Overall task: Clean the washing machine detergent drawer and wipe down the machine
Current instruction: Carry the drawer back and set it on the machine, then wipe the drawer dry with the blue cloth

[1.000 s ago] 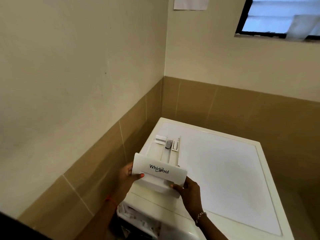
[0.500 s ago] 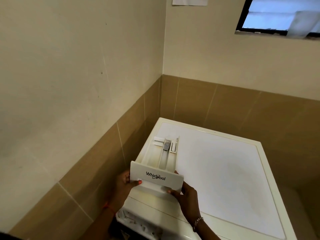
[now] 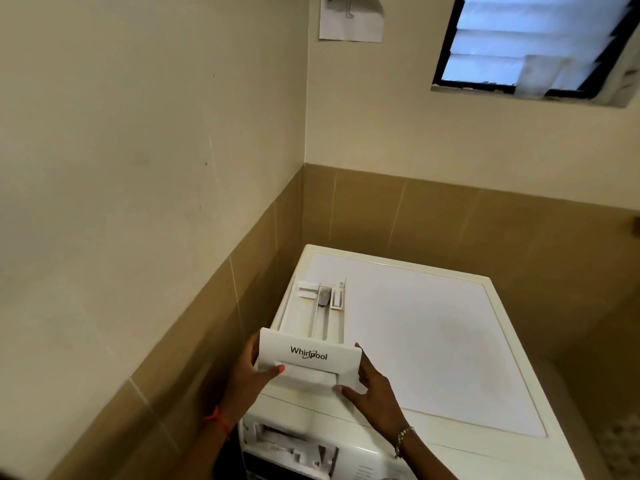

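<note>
A white detergent drawer point(image 3: 308, 320) with "Whirlpool" on its front panel lies lengthwise on the left part of the white washing machine top point(image 3: 433, 334). Its compartments face up, with a grey insert at the far end. My left hand point(image 3: 251, 374) grips the left end of the front panel, thumb on the handle recess. My right hand point(image 3: 372, 389) holds the right end, thumb under the panel's lower edge. Below the hands, the empty drawer slot point(image 3: 287, 441) gapes in the machine's front.
The machine stands in a corner, close to tan-tiled walls point(image 3: 214, 323) on the left and behind. A louvred window point(image 3: 526, 43) and a paper sheet point(image 3: 349, 19) are high on the back wall. Floor shows to the right of the machine.
The drawer has been lowered and pushed a little farther back onto the machine top, its front panel tipping from facing me to more upright. Both hands stayed on it.
</note>
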The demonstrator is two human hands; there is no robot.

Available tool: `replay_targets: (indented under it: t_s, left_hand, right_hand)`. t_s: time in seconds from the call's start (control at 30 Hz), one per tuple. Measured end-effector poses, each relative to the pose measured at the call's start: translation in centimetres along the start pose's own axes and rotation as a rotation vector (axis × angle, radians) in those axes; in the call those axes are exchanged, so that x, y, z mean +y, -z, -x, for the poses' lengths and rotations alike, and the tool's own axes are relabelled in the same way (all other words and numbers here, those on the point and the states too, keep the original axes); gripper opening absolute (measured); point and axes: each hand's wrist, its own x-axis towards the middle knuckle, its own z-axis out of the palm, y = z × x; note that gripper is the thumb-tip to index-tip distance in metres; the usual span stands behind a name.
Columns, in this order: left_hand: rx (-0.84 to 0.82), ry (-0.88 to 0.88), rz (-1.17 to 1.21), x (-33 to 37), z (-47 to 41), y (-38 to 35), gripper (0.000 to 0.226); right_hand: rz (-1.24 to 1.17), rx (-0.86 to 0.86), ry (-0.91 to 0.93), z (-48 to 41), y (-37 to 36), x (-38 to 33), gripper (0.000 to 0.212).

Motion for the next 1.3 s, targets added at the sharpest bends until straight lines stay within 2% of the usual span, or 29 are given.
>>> replay_targets:
  t_s: [0.1, 0.2, 0.27, 0.37, 0.47, 0.53, 0.73, 0.83, 0.87, 0.97, 1.07, 1.17, 1.3]
  left_hand:
    - [0.073, -0.211, -0.179, 0.9, 0.8, -0.2, 0.085]
    - [0.157, -0.545, -0.46, 1.8, 1.3, -0.6, 0.075]
    - [0.082, -0.714, -0.566, 2.7, 1.8, -1.6, 0.069]
    - [-0.103, -0.849, -0.602, 3.7, 3.0, -4.1, 0.066]
    - [-0.248, -0.922, -0.578, 4.0, 4.3, -7.1, 0.054]
    - [-0.338, -0.956, -0.561, 4.3, 5.7, -9.6, 0.045]
    - [-0.595, -1.014, -0.488, 6.2, 11.9, -18.7, 0.045]
    - [-0.747, -1.073, -0.46, 7.3, 16.0, -24.2, 0.04]
    - [-0.795, -1.085, -0.445, 7.8, 17.7, -26.2, 0.041]
    - [-0.934, -1.127, -0.397, 9.1, 23.2, -32.0, 0.041]
    - [-1.074, -1.173, -0.345, 9.8, 29.9, -38.2, 0.04]
    - [-1.208, -1.199, -0.298, 10.5, 38.1, -44.0, 0.041]
    - [-1.355, -1.224, -0.247, 11.2, 47.9, -50.0, 0.047]
  right_hand:
    - [0.107, 0.04, -0.019, 1.3, 0.1, -0.4, 0.084]
    - [0.168, 0.121, -0.033, 2.8, 0.3, -1.0, 0.081]
    - [0.228, 0.166, -0.018, 4.0, 0.5, -1.4, 0.075]
    - [0.355, 0.253, 0.011, 6.1, 0.9, -2.2, 0.075]
    - [0.572, 0.333, -0.03, 8.4, 2.2, -1.9, 0.107]
    - [0.672, 0.399, -0.1, 10.7, 3.5, -1.4, 0.116]
    - [0.739, 0.55, -0.305, 19.7, 9.4, 0.8, 0.104]
    - [0.765, 0.653, -0.415, 25.5, 12.9, 2.4, 0.07]
    - [0.765, 0.688, -0.457, 27.7, 14.1, 2.8, 0.067]
    - [0.745, 0.786, -0.563, 34.0, 17.2, 4.1, 0.085]
    - [0.744, 0.887, -0.65, 41.0, 20.1, 5.6, 0.09]
    - [0.732, 0.948, -0.76, 49.0, 23.1, 7.3, 0.104]
    - [0.698, 1.057, -0.872, 58.6, 26.4, 9.4, 0.107]
